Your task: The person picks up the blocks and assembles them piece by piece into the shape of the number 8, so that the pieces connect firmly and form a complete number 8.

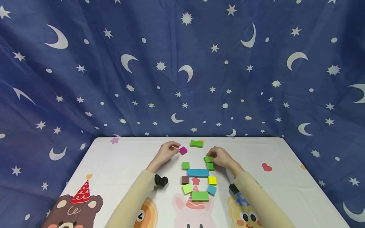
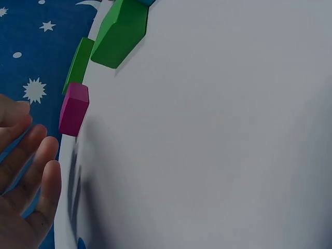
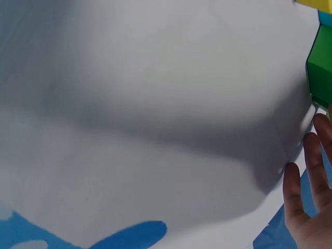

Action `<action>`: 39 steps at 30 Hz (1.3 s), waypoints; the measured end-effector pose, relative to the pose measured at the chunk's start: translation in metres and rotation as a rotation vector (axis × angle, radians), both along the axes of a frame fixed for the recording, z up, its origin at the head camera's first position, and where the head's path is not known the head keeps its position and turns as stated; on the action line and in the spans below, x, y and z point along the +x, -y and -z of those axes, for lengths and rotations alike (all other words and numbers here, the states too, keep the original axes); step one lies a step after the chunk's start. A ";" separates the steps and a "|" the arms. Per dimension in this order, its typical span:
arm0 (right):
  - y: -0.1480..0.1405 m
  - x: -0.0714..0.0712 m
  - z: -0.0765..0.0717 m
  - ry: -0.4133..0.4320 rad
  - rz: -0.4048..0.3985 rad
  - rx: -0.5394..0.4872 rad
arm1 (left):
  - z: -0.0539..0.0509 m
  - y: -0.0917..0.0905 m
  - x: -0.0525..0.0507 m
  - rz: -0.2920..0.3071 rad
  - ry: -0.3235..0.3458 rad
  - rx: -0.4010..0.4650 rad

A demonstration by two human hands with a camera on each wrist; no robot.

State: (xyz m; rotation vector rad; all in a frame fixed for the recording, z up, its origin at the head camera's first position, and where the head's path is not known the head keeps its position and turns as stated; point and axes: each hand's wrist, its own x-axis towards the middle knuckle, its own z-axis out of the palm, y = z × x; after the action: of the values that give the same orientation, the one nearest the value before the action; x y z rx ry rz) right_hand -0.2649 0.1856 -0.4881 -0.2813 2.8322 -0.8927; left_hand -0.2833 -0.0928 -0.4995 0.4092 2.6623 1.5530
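My right hand (image 1: 222, 157) pinches a small green block (image 1: 207, 159), which sits slightly tilted against another green block (image 1: 210, 167). In the right wrist view only some fingers (image 3: 314, 166) show, beside a green block (image 3: 320, 65). At the left, my left hand (image 1: 167, 152) is beside a magenta block (image 1: 183, 150). From the left wrist view, that hand's loosely bent fingers (image 2: 50, 181) stand apart from the magenta block (image 2: 74, 110). A long green block (image 1: 196, 144) lies behind, between the hands.
Toward me, a ring of blocks includes a long blue block (image 1: 198, 173), a brown one (image 1: 185, 180), a yellow one (image 1: 212, 180), a lime one (image 1: 187, 189), a small blue one (image 1: 212, 190) and a long green one (image 1: 200, 196). A starry blue curtain (image 1: 171, 79) hangs behind the white table (image 1: 114, 164).
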 end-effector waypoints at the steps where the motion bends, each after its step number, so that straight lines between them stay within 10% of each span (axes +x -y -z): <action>1: -0.001 0.000 0.001 -0.003 0.003 -0.003 | 0.001 -0.001 -0.002 0.005 0.001 -0.007; 14: 0.002 0.001 0.003 0.006 0.025 -0.025 | 0.008 -0.006 -0.019 0.100 -0.039 -0.079; 28: 0.001 0.002 0.000 0.001 0.022 -0.018 | 0.009 -0.005 -0.027 0.240 0.074 -0.084; 39: 0.002 0.000 -0.002 0.018 0.029 -0.013 | 0.009 -0.005 -0.027 0.233 0.055 -0.105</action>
State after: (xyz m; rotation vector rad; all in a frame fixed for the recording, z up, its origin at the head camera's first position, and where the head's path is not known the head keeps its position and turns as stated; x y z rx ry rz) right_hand -0.2647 0.1834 -0.4863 -0.2328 2.8224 -0.9149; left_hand -0.3108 -0.0881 -0.5086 0.6353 2.5339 1.3329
